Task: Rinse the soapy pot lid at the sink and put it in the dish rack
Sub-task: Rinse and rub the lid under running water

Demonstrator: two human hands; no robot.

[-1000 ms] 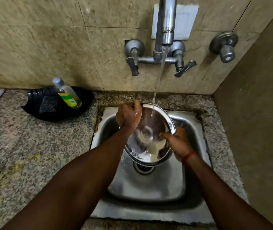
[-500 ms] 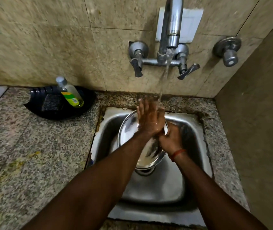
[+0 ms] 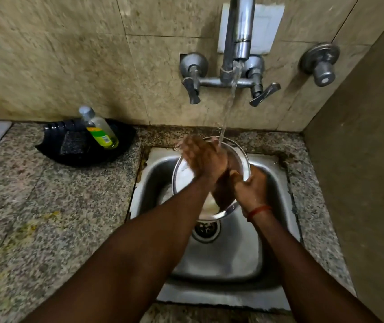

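A round steel pot lid [image 3: 183, 177] is held tilted over the steel sink [image 3: 277, 183], under the running water from the tap [image 3: 238, 36]. My right hand [image 3: 251, 190] grips the lid's right rim, a red thread around its wrist. My left hand [image 3: 204, 158] lies flat on the lid's face with fingers spread, blurred by motion. White suds cling to the lid's lower part. The stream lands at the lid's top edge beside my left fingers. No dish rack is in view.
A black tray [image 3: 70, 145] with a green-labelled soap bottle [image 3: 100, 131] sits on the granite counter [image 3: 35, 206] left of the sink. Two lever handles and a round valve [image 3: 321, 64] stick out of the tiled wall. A wall closes the right side.
My left hand left the lid's top-left rim and now rubs flat across its face. The lid has turned and shifted slightly toward the back of the sink.
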